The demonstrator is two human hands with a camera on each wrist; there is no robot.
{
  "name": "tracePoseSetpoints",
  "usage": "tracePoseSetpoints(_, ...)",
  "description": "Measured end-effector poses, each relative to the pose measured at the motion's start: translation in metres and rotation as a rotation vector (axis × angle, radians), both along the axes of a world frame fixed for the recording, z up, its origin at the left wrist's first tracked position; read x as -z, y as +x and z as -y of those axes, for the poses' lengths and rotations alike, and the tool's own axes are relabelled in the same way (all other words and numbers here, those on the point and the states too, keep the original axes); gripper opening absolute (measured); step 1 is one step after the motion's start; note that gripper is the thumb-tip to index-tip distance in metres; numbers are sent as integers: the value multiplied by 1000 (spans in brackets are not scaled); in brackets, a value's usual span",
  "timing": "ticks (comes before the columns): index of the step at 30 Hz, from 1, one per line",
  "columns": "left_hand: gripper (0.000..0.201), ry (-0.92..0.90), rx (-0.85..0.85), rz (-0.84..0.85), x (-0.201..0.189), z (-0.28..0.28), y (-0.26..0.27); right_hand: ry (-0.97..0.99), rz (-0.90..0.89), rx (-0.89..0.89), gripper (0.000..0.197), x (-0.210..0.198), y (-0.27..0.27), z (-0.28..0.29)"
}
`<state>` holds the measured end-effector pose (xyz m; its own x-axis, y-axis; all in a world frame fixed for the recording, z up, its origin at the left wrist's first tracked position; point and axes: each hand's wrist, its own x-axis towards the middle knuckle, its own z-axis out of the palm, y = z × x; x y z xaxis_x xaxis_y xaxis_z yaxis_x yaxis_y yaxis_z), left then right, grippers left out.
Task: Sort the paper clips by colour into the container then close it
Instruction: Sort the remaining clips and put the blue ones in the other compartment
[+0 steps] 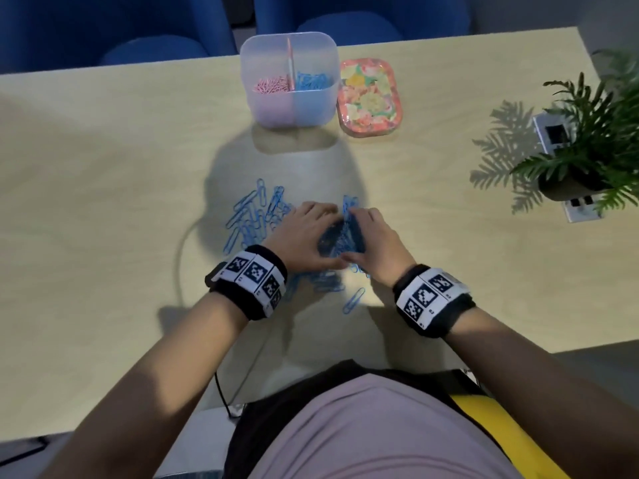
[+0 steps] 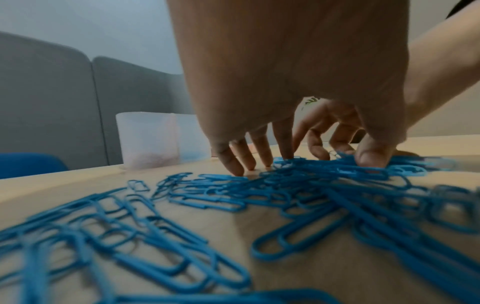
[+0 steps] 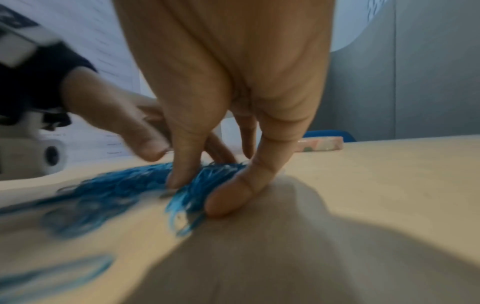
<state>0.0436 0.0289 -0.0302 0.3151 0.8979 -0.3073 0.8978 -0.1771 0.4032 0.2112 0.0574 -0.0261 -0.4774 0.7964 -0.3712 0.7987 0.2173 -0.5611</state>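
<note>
The left hand (image 1: 301,233) rakes blue paper clips (image 1: 340,242) with splayed fingers into the right hand (image 1: 373,243), whose thumb and fingers pinch them, likely bunching a load for the open container (image 1: 290,108) beyond.

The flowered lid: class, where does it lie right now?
In the head view the flowered lid lies flat on the table at its far side, just to the right of the open container, well beyond the blue paper clips.

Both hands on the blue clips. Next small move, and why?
Likely scoop up the bunch and lift it: left hand presses and right hand pinches the blue clips gathered between them, and the right compartment of the open container already holds blue.
</note>
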Motion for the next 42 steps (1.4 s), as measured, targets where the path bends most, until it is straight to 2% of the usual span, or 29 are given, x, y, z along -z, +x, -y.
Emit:
tracePoseSetpoints(3,110,23,-94,83,-4,7,-15,27,3,24,87,-9,13,-12)
tracePoseSetpoints(5,117,36,-135,55,-6,12,-22,41,106,2,94,-13,24,-22)
tracePoseSetpoints(8,118,-18,-99,-68,-6,13,-20,37,247,-97,99,-11,20,-31)
tracePoseSetpoints(10,109,-39,-63,-121,-6,11,-12,40,250,-149,101,-9,7,-29)
tracePoseSetpoints(12,92,-55,-75,-91,-7,7,-6,58,226,-194,97,-6,-4,-23)
tracePoseSetpoints(14,68,-80,-115,-24,-10,1,-3,76,205,-238,80,-2,-12,-16)
tracePoseSetpoints(16,44,-76,-134,-18,-13,-3,-2,99,159,-247,54,1,-15,-11)
tracePoseSetpoints(19,29,-53,-174,-13,-12,-5,-2,147,93,-185,28,1,-16,-10)
tracePoseSetpoints(23,24,-54,-211,0,-12,-6,-2,132,92,-139,17,1,-12,-18)
tracePoseSetpoints(29,20,-51,-329,70,-12,-6,-4,-8,-154,81,6,-19,-12,-51)
tracePoseSetpoints(32,19,-62,-409,171,-14,-6,-10,-161,-360,237,18,-38,-23,-87)
tracePoseSetpoints(34,20,-57,-434,217,-17,-7,-14,-203,-445,321,9,-51,-37,-117)
tracePoseSetpoints(36,19,-52,-443,234,-19,-8,-16,-173,-448,370,11,-64,-57,-148)
tracePoseSetpoints(39,17,-45,-466,266,-23,-9,-19,-54,-426,397,36,-76,-88,-187)
tracePoseSetpoints(42,16,-26,-485,321,-27,-12,-23,37,-365,451,38,-78,-116,-209)
